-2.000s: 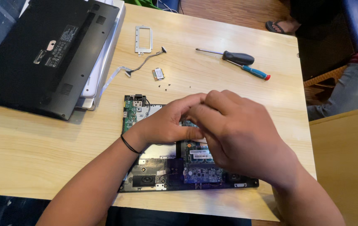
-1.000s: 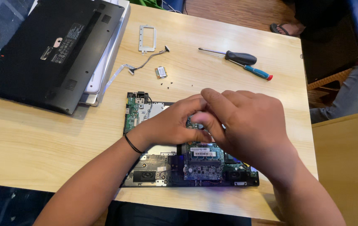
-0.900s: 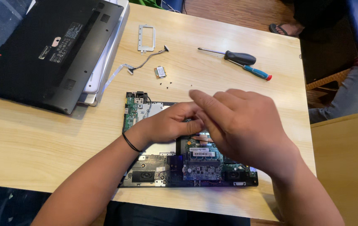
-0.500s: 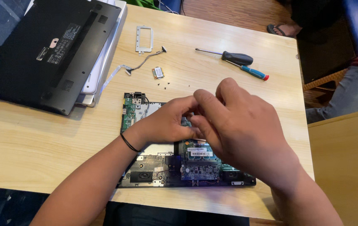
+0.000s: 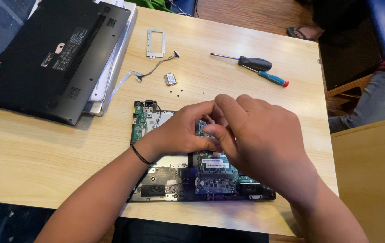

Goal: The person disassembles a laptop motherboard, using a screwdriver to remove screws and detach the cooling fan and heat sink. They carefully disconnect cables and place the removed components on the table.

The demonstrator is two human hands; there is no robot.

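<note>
An opened laptop base with a green circuit board [image 5: 144, 122] lies on the wooden table [image 5: 44, 148] in front of me. My left hand [image 5: 181, 130] rests on the board's middle, fingers curled and pinched toward a spot near the top. My right hand [image 5: 258, 137] lies over the board's right half, its fingertips meeting the left hand's at that same spot. What the fingers pinch is hidden beneath them. A black band circles my left wrist.
A black laptop cover [image 5: 55, 54] lies on a white one at the back left. A metal bracket [image 5: 155, 43], a thin cable [image 5: 156, 67], a small card [image 5: 170, 79], tiny screws [image 5: 176, 92] and two screwdrivers [image 5: 255, 63] lie behind. Another person's leg [image 5: 372, 99] shows at the right.
Both hands stay over the board; the fingers have shifted slightly, with the right fingertips now closed against the left ones near the board's top.
</note>
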